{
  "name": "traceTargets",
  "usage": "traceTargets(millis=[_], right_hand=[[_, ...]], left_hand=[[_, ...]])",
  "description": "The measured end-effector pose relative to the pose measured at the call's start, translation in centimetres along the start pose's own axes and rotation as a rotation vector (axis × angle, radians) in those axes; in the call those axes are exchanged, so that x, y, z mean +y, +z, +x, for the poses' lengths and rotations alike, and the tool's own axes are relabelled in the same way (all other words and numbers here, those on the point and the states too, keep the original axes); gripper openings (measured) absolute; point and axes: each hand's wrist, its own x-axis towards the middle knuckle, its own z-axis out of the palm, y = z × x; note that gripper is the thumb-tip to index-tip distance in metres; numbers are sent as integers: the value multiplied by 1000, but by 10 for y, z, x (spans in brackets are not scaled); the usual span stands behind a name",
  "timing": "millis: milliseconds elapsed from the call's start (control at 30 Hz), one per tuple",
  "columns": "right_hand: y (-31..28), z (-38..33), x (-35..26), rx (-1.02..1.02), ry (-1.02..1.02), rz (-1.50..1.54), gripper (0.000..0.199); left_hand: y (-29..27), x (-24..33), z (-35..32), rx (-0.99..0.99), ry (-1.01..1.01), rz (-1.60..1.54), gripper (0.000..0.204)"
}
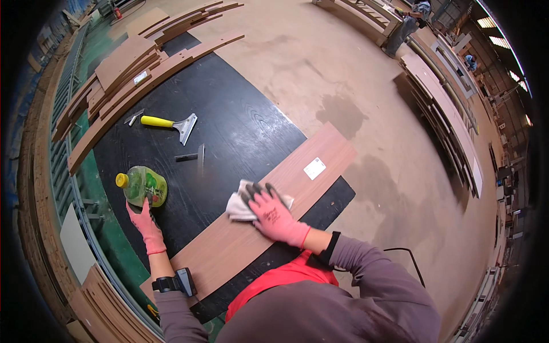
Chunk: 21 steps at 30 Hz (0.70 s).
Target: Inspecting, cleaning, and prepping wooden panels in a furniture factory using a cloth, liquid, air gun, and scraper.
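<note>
Right hand (275, 216), pink work glove with dark fingertips: spread palm-down, pressing a white cloth (239, 207) flat against a wood-grain board (269, 211); fingers extended over the cloth, not curled round it. The cloth shows at the fingertips and on both sides of the hand. The board runs lengthwise under the palm, out past the fingers to a white rectangular label (314, 168) and back toward the person's body.

Left hand (145, 224), matching pink glove: fingertips against the near side of a clear yellow-green plastic bottle with a yellow cap (142, 185), lying on its side; whether it is gripped cannot be told. A dark strapped device (177, 282) sits at that wrist.

Beneath board and bottle: a black work surface (240, 131). Beyond the bottle: a short dark bar with a metal strip (193, 156), then a yellow-handled scraper (170, 123). Farthest out: stacked brown panels (126, 68).
</note>
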Motion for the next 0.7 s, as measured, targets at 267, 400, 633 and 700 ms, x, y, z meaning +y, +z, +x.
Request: traceTargets(millis=[267, 400, 633, 700], right_hand=[[-26, 24, 158, 153, 481, -146, 55], [-30, 30, 223, 213, 646, -197, 51], [-23, 49, 250, 182, 866, -175, 49], [-20, 47, 226, 150, 814, -221, 46]], left_hand=[[-18, 9, -17, -177, -11, 126, 58], [-60, 8, -61, -220, 163, 499, 56], [-107, -6, -151, -644, 231, 1089, 66], [-100, -5, -170, -610, 367, 1198, 70]])
